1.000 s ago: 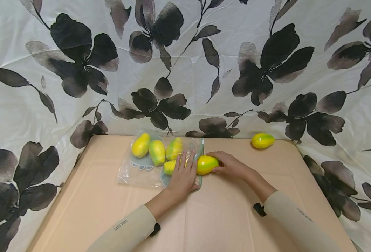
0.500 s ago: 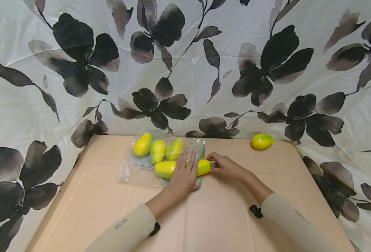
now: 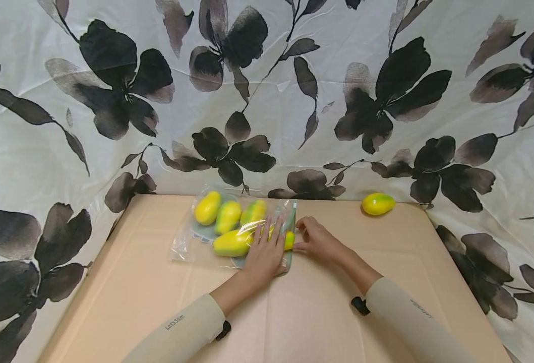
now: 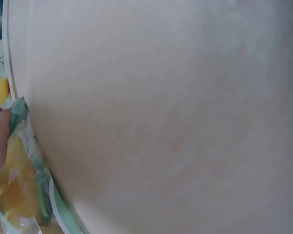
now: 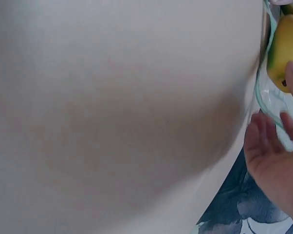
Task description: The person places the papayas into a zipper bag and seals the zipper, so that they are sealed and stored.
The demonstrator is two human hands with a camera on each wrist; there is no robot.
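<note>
A clear plastic bag (image 3: 182, 248) with a green edge strip lies flat, several yellow-green mangoes (image 3: 206, 208) inside it. My left hand (image 3: 264, 254) rests on the bag near its mouth, fingers straight over the fruit. In the left wrist view its thumb lies at the green edge (image 4: 19, 114). One mango (image 3: 289, 240) is at the mouth, partly hidden by the left hand. My right hand (image 3: 318, 239) is just right of it. In the right wrist view the thumb touches that mango's end (image 5: 285, 53), and loosely bent fingers (image 5: 256, 139) are beside the bag's rim.
A single mango (image 3: 378, 204) lies near the far right edge of the tan board (image 3: 312, 312). White cloth (image 3: 294, 101) with dark flowers hangs behind the board and surrounds its sides.
My right hand has moved left, pushing the mango farther into the bag's mouth. A mango inside has shifted left. The left hand has stayed in place.
</note>
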